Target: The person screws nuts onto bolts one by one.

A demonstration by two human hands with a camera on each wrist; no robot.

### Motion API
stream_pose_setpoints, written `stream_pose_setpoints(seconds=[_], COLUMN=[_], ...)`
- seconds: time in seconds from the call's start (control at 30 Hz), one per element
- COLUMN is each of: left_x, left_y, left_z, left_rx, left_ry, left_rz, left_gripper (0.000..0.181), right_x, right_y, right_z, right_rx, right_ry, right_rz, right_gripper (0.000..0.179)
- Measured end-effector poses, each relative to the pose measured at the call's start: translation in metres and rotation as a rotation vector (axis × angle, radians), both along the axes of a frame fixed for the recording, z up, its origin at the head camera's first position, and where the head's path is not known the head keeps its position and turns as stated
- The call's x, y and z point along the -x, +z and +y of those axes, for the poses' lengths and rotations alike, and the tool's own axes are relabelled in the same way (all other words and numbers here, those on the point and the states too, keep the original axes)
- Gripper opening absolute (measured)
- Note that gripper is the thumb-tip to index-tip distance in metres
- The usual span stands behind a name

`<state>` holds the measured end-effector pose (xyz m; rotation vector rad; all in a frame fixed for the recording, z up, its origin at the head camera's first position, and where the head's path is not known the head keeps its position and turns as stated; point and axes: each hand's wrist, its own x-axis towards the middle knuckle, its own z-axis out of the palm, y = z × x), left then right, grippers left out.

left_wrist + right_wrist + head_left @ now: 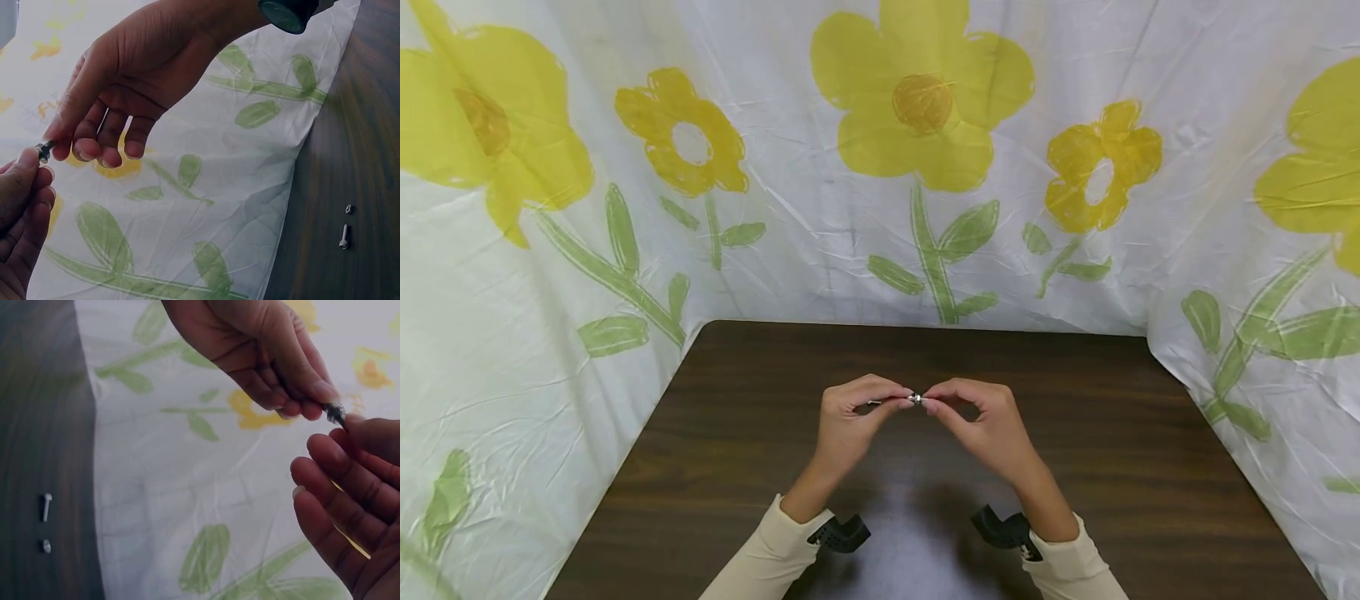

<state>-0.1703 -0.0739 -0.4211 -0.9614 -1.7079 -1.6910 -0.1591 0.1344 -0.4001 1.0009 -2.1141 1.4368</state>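
Fingers of the left hand and right hand meet at their tips in the head view, each hand pinching between thumb and index finger one end of a small metal fastener. It is held above the dark wood-grain counter, between the two hands. A thin silvery sliver shows in the gap behind the left fingertips; whether it belongs to the held piece cannot be told. Cream sleeves reach the wrists, each with a black device on its inner side. Behind the counter hangs a white sheet printed with yellow flowers and green stems.

From the left wrist, the right hand comes in from the top, its thumb and index finger nipped on the fastener, its remaining fingers spread loosely downward. At the lower left, the left thumb presses the other end against the fingers beneath. On the counter lie a loose nut and, just beside it, a silvery bolt.

From the right wrist, the left hand grips the dark, ridged-looking fastener from above, its other fingers curled in. The right thumb and index finger pinch the opposite end, the remaining fingers stretched out, gently bent. The same bolt and nut lie near each other at the left, well apart from both hands.
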Motion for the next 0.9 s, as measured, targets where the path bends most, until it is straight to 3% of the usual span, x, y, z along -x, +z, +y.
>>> stream_pose_setpoints(seconds=[0.3, 0.53, 0.67, 0.9], left_x=[-0.002, -0.007, -0.011, -0.011], left_y=[0.002, 0.021, 0.033, 0.034], left_z=[-0.002, -0.003, -0.003, -0.002], left_rx=[0.028, 0.107, 0.138, 0.149], left_ry=[-0.012, -0.052, -0.096, -0.126], left_rz=[-0.017, -0.032, -0.03, -0.028], left_gripper=[0.021, 0.036, 0.034, 0.026], right_x=[-0.002, -0.005, -0.004, -0.002], right_y=[0.001, 0.004, 0.002, -0.005], right_z=[-0.003, -0.006, -0.006, -0.004], right_rx=[0.035, 0.06, 0.064, 0.078], right_ry=[0.001, -0.022, -0.015, 0.014], right_rz=[0.026, 0.036, 0.034, 0.044], right_gripper=[0.022, 0.023, 0.019, 0.021])
